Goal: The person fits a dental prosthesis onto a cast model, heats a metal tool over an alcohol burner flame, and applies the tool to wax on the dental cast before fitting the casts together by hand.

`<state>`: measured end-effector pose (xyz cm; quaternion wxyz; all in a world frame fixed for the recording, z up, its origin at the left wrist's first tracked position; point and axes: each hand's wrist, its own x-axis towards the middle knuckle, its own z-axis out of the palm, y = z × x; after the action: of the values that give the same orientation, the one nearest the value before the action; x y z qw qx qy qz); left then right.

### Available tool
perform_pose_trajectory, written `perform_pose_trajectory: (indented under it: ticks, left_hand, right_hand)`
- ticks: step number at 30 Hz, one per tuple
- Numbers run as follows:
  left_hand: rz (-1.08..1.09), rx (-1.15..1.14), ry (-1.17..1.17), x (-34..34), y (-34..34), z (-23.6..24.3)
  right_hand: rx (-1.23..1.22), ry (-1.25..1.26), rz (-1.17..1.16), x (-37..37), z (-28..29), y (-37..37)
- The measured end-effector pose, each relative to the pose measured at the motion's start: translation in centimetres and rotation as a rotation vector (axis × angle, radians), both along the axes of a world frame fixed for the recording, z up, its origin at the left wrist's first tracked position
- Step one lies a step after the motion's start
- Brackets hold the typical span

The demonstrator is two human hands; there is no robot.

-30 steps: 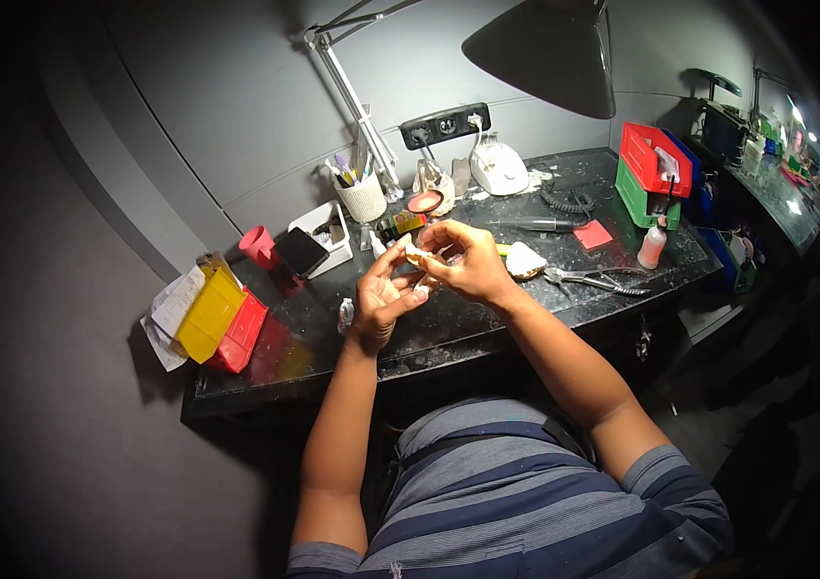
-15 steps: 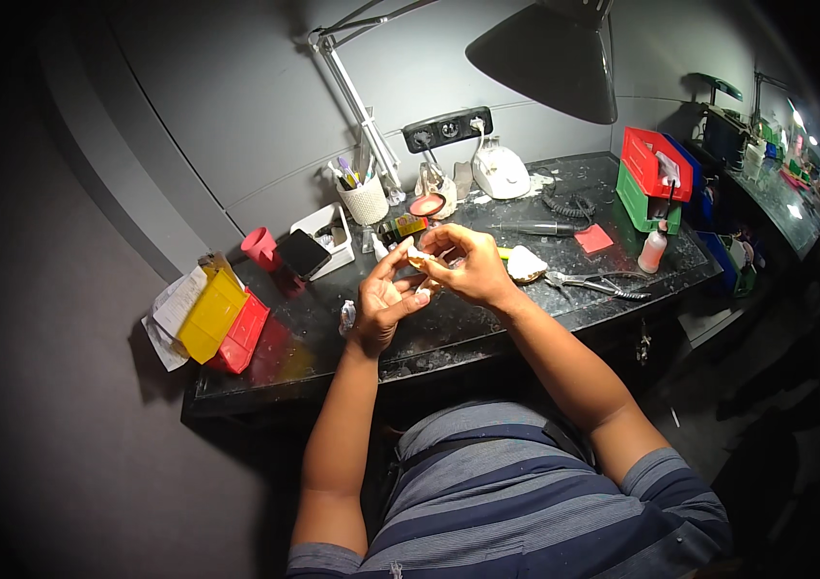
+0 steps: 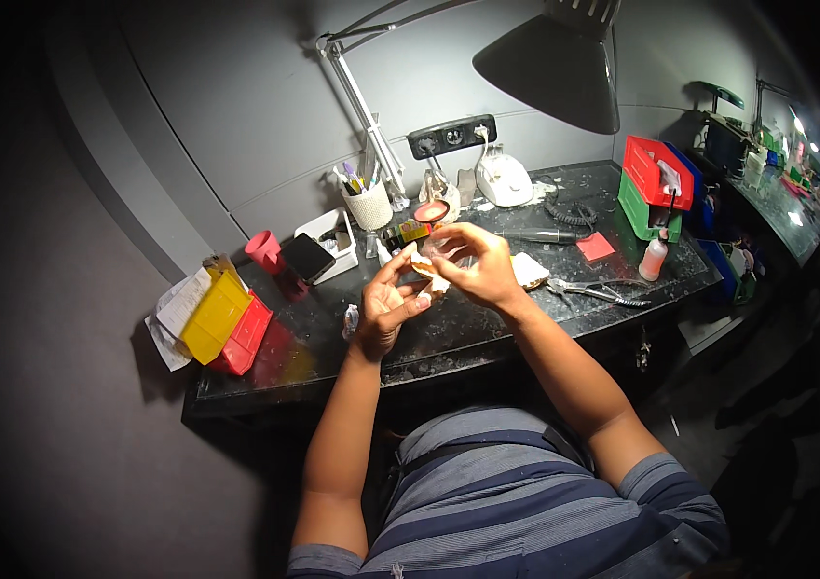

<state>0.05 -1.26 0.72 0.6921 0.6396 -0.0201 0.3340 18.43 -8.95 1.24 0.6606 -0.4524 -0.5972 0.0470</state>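
Above the desk's front half, my left hand (image 3: 383, 311) grips a small white-and-amber plaster piece (image 3: 422, 266) between thumb and fingers. My right hand (image 3: 483, 274) pinches at the same piece from the right; its fingertips partly cover it, and whether they hold a small tool too is hidden. Just beyond my right hand rests another white plaster piece (image 3: 530, 270) with a brownish edge. Beside that lie metal pliers (image 3: 595, 291). A crumpled clear scrap (image 3: 350, 321) is left of my left hand.
A black desk (image 3: 468, 338) carries a pen cup (image 3: 369, 206), a white tray (image 3: 341, 253), a red cup (image 3: 263, 251), yellow (image 3: 212, 314) and red bins, a pink bottle (image 3: 653, 259) and a white device (image 3: 504, 180). A lamp (image 3: 555, 68) hangs overhead.
Both hands stay close together on the plaster piece, with slight finger shifts; more of its amber side shows. The yellow-green item seen beside my right hand is now hidden.
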Motion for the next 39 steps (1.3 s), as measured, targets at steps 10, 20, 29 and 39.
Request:
perform_pose_trajectory:
  ticks: [10,20,29,39]
  left_hand:
    - [-0.091,-0.207,-0.121,-0.7,1.6,-0.5]
    - [-0.120,-0.313,-0.182,-1.0,1.6,-0.3]
    - [-0.176,-0.380,-0.236,-0.9,2.4,-0.9]
    - [-0.294,-0.460,-0.330,-1.0,3.1,-1.3]
  right_hand:
    - [0.028,0.407,-0.038,2.8,0.1,-6.6]
    - [-0.248,0.160,-0.258,4.4,-1.2,-5.6]
    - [-0.954,-0.462,-0.565,5.3,1.8,2.9]
    - [-1.073,-0.506,-0.612,2.6,2.4,3.6]
